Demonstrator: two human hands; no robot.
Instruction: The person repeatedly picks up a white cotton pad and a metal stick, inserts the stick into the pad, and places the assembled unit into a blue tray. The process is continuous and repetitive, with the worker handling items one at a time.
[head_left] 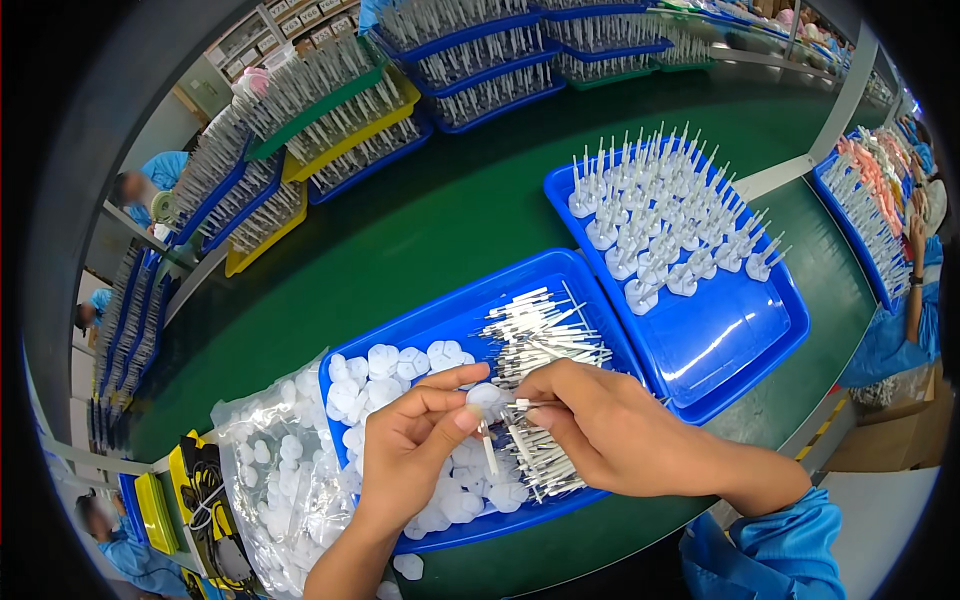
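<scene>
Between the thumb and fingers of my left hand is a white, translucent plastic disc. A short white stick shows just below that disc; whether it is joined to it I cannot tell. My right hand meets the left over the tray and pinches a thin white stick, its end close to the disc. Under both hands lies a blue tray, with loose white discs on its left side and a heap of white sticks on its right.
A second blue tray at the right holds several upright stick-and-disc pieces. A clear plastic bag of discs lies at the left. Stacked trays line the far side of the green table. Other people sit nearby.
</scene>
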